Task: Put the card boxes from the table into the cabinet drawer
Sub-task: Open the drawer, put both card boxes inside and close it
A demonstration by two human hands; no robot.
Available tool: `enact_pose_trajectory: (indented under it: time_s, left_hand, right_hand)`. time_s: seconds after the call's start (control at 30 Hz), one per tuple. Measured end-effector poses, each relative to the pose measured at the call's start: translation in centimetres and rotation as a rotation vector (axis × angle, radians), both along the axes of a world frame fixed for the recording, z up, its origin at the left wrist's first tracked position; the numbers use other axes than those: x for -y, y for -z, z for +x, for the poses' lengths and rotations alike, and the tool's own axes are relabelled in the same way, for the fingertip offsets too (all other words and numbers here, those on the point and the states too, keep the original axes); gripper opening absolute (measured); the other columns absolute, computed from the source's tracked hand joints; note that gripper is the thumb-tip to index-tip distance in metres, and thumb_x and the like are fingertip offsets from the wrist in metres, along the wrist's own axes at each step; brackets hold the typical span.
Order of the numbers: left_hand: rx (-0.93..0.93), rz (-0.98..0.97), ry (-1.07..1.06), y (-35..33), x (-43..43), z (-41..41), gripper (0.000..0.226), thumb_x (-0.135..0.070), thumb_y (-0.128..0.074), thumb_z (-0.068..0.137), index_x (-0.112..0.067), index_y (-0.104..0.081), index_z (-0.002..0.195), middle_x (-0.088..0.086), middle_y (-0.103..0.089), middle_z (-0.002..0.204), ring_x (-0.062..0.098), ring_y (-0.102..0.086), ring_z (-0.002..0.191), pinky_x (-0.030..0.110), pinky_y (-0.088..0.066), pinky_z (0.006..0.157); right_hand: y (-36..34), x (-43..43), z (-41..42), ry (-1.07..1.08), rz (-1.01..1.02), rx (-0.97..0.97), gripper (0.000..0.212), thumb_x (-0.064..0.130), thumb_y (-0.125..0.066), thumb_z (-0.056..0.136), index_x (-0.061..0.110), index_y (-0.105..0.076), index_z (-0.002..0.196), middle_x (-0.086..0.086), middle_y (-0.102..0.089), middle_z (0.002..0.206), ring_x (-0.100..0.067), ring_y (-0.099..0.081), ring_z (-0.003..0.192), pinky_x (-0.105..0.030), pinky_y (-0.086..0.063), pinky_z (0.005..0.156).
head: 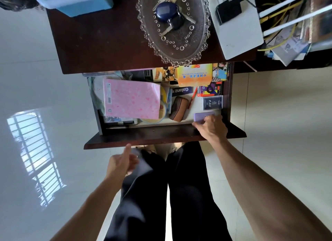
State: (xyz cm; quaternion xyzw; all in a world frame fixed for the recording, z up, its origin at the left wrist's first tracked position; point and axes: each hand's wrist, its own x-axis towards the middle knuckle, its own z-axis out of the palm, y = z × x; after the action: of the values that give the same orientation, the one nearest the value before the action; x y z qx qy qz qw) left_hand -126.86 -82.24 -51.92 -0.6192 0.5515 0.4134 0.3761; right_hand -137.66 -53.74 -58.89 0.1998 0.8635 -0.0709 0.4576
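The cabinet drawer [161,135] stands pulled open below the dark table top [100,43]. My right hand [212,128] reaches over the drawer's front right corner and grips a purple card box [201,116] inside it. A dark blue card box [212,102] lies flat just behind the purple one, and a red, yellow and black box [210,91] lies behind that. My left hand [122,162] hovers below the drawer front, empty, with the thumb up and the fingers loosely curled.
The drawer also holds a pink notebook [132,98], a brown case [178,108], an orange booklet [195,75] and discs. On the table top sit a glass dish [199,43] with keys, a white router [239,30] with a black adapter, and a blue container [79,0]. My legs stand beneath the drawer.
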Motion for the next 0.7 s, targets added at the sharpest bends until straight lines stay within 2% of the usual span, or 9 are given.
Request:
enact_pose_trajectory:
  time_s: [0.07,0.1,0.17,0.23,0.3,0.4,0.53,0.6,0.7]
  left_hand:
    - [0.079,0.076,-0.392,-0.3,0.6,-0.2,0.051,-0.047,-0.055,0.096,0.003,-0.06,0.091,0.025,-0.071,0.086,0.031,-0.066,0.07,0.032,-0.055,0.059]
    - [0.072,0.076,-0.512,-0.2,0.8,-0.5,0.047,-0.044,-0.055,0.097,0.003,-0.055,0.096,0.027,-0.069,0.089,0.032,-0.066,0.072,0.036,-0.058,0.062]
    - [-0.013,0.024,-0.64,0.2,0.8,-1.2,0.033,-0.031,-0.053,0.101,0.002,-0.049,0.104,0.028,-0.069,0.088,0.034,-0.068,0.072,0.036,-0.061,0.066]
    - [-0.099,-0.008,-0.712,0.7,0.5,-2.1,0.02,-0.02,-0.051,0.102,-0.001,-0.049,0.1,0.024,-0.072,0.073,0.031,-0.073,0.06,0.032,-0.061,0.059]
    - [-0.105,-0.016,-0.744,1.2,0.4,-3.0,0.017,-0.014,-0.049,0.103,-0.002,-0.049,0.091,0.024,-0.07,0.067,0.027,-0.073,0.05,0.032,-0.061,0.055]
    - [-0.094,-0.03,-0.701,2.1,0.5,-3.3,0.018,-0.011,-0.047,0.103,-0.002,-0.047,0.087,0.021,-0.069,0.057,0.024,-0.071,0.046,0.033,-0.06,0.055]
    - [-0.119,-0.026,-0.66,2.6,0.8,-2.6,0.02,-0.012,-0.05,0.102,0.0,-0.048,0.085,0.023,-0.065,0.082,0.024,-0.073,0.049,0.032,-0.06,0.059]
    - [-0.12,-0.03,-0.658,2.7,0.9,-2.5,0.021,-0.012,-0.051,0.102,-0.001,-0.048,0.085,0.022,-0.064,0.083,0.024,-0.073,0.05,0.031,-0.061,0.057]
    - [-0.114,-0.022,-0.655,2.5,0.7,-2.7,0.021,-0.013,-0.051,0.102,-0.002,-0.048,0.084,0.022,-0.064,0.082,0.022,-0.073,0.048,0.028,-0.06,0.053]
  right_hand:
    - [0.7,0.1,-0.2,0.002,0.041,0.008,0.07,0.06,-0.071,0.086,0.007,-0.061,0.132,-0.017,-0.053,0.131,-0.036,-0.064,0.114,-0.04,-0.054,0.087]
    - [1.0,0.2,-0.3,0.012,0.063,0.01,0.073,0.059,-0.071,0.086,0.006,-0.059,0.135,-0.018,-0.053,0.132,-0.037,-0.063,0.116,-0.041,-0.053,0.088]
    - [1.8,0.3,-0.5,0.039,0.098,0.009,0.078,0.057,-0.072,0.086,0.004,-0.052,0.139,-0.019,-0.051,0.135,-0.038,-0.061,0.119,-0.042,-0.052,0.091]
    - [2.3,0.3,-0.6,0.065,0.112,-0.009,0.081,0.053,-0.075,0.085,0.003,-0.045,0.143,-0.02,-0.052,0.136,-0.039,-0.059,0.122,-0.043,-0.052,0.094]
    - [2.8,0.1,-0.6,0.079,0.119,-0.033,0.079,0.047,-0.076,0.085,0.003,-0.044,0.143,-0.02,-0.053,0.136,-0.04,-0.058,0.123,-0.047,-0.052,0.099]
    - [3.6,-0.4,-0.8,0.048,0.165,-0.007,0.08,0.047,-0.076,0.085,0.0,-0.046,0.142,-0.022,-0.053,0.138,-0.041,-0.056,0.126,-0.048,-0.049,0.103]
    - [4.7,-0.9,-0.9,-0.062,0.218,0.044,0.082,0.054,-0.072,0.087,-0.002,-0.048,0.141,-0.023,-0.052,0.14,-0.04,-0.053,0.129,-0.046,-0.047,0.103]
    - [4.8,-0.9,-0.7,-0.111,0.252,0.024,0.081,0.057,-0.071,0.087,-0.002,-0.05,0.139,-0.022,-0.051,0.139,-0.039,-0.051,0.129,-0.046,-0.046,0.102]
    - [4.1,-0.8,0.1,-0.169,0.274,-0.036,0.066,0.054,-0.066,0.091,0.005,-0.058,0.134,-0.02,-0.047,0.142,-0.038,-0.047,0.131,-0.048,-0.044,0.103]
